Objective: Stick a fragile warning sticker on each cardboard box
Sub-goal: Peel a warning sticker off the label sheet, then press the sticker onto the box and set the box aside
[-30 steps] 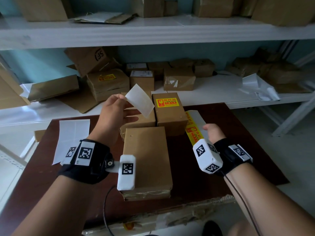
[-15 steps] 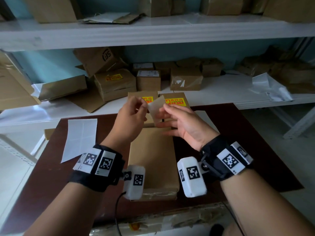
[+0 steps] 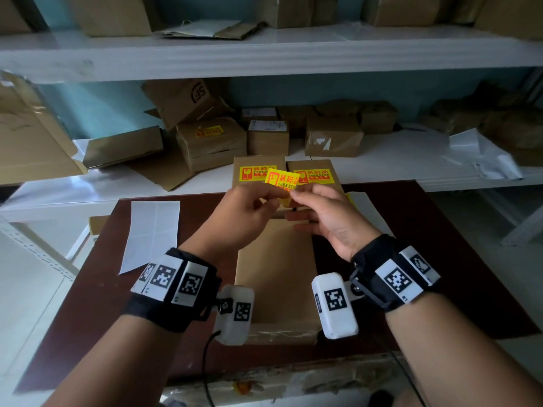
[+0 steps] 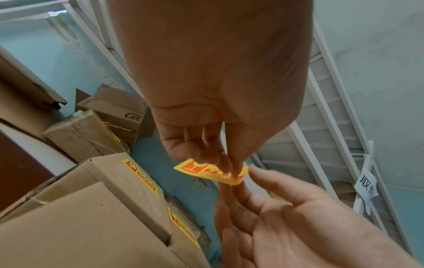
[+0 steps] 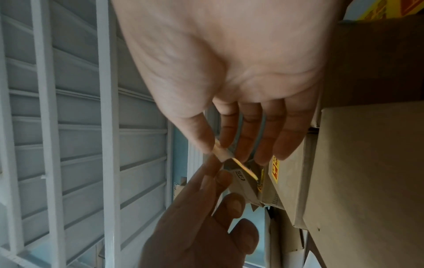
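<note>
Both arms are bare, no sleeves. Each wrist wears a wide black band (image 3: 173, 292) with white squares on it, and each square has a black checker-like code. A small white box (image 3: 235, 314) hangs off the left band, with a thin black cable (image 3: 205, 362) running down from it. The right band (image 3: 393, 277) carries a bigger white box (image 3: 335, 305) with the same kind of code.

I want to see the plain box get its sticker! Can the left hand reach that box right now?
Probably yes: the left hand hovers right above the unlabelled box, but it's busy pinching the yellow sticker.
</note>
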Motion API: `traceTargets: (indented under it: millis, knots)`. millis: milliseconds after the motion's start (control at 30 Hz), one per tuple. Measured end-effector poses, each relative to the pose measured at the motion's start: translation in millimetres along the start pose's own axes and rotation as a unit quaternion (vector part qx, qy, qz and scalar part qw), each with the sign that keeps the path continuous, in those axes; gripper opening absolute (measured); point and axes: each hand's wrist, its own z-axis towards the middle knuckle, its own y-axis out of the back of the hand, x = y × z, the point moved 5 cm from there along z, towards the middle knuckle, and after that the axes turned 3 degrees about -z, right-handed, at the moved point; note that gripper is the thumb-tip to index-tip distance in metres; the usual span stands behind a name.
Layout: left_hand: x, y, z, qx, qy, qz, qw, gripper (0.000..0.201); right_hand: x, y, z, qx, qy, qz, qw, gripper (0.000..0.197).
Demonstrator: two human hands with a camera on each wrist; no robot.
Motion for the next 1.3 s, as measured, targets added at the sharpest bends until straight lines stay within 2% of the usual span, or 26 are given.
traceTargets:
  millis: [167,333,400,533,733,900,1067,1200,1300]
  knots:
    - [7,4,1,0.003,0.024,-0.028,0.999,0.029,2,-1,0,0.008,0.006,-0.005,1.000,0.019]
    - [22,17,4,-0.078,0.088,-0.057,0.991,0.017,1,4,1,-0.002,0.007,-0.014,1.000,0.024]
    - [28,23,4,-0.097,0.126,-0.077,0.984,0.023,1,7,0,0.006,0.009,-0.023,1.000,0.022]
    - [34,21,3,-0.065,0.185,-0.145,0.970,0.028,0,8,-3,0.023,0.011,-0.039,0.999,0.013]
    - [33,19,1,-0.057,0.189,-0.185,0.963,0.014,-4,13,-2,0.021,0.002,-0.060,0.998,0.029]
    - [37,26,1,-0.062,0.193,-0.177,0.963,0.016,-5,19,1,-0.013,-0.002,-0.092,0.996,0.028]
    - [36,24,-2,-0.059,0.200,-0.182,0.961,0.011,-3,23,-1,-0.034,0.019,-0.126,0.991,0.012]
    - [35,25,-1,-0.062,0.206,-0.182,0.959,0.007,-3,29,0,-0.067,0.034,-0.153,0.985,0.015]
    - [35,23,-1,-0.066,0.221,-0.196,0.953,0.013,-4,30,0,-0.083,0.038,-0.163,0.982,0.019]
